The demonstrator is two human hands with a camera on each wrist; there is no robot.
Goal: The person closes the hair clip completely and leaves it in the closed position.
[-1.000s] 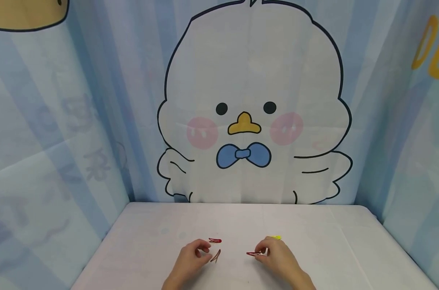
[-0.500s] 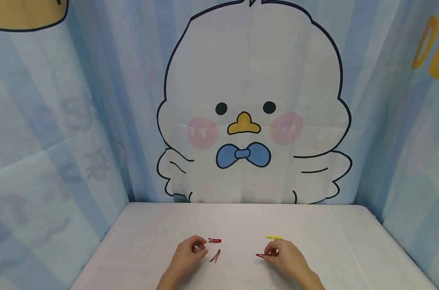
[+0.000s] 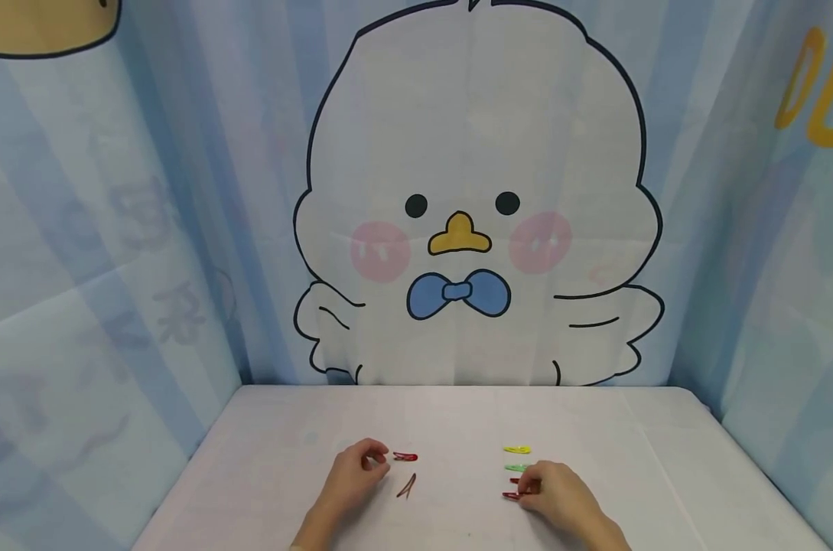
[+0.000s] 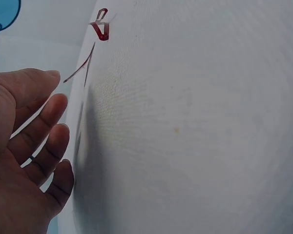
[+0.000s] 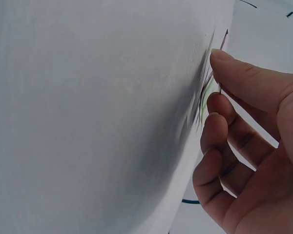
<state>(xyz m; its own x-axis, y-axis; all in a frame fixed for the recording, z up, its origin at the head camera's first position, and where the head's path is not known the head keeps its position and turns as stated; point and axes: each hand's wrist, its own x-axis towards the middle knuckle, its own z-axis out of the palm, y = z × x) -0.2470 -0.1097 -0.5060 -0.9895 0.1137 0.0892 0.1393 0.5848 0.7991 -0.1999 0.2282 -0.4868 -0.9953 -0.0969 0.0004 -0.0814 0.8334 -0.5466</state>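
Note:
My right hand (image 3: 561, 496) pinches a dark red snap hair clip (image 3: 510, 496) between thumb and forefinger, low over the table; in the right wrist view the held clip (image 5: 224, 41) sticks out past the thumb. Just beyond it, another dark red clip (image 3: 515, 480) shows partly behind the fingers. Farther back lie a green clip (image 3: 515, 467) and a yellow clip (image 3: 517, 450), forming a column. My left hand (image 3: 353, 476) holds nothing, its fingers loosely bent. Beside it lie a red clip (image 3: 405, 457) and a brownish-red clip (image 3: 407, 486) with its two arms spread apart.
The white tabletop (image 3: 306, 413) spreads beneath both hands. Blue-and-white striped curtains (image 3: 767, 321) enclose it at the back and sides, and a large cartoon chick (image 3: 464, 153) is printed on the back one.
My right hand has shifted right and slightly nearer with its clip, uncovering the yellow, green and other dark red clips. My left hand has drawn back left from the spread clip.

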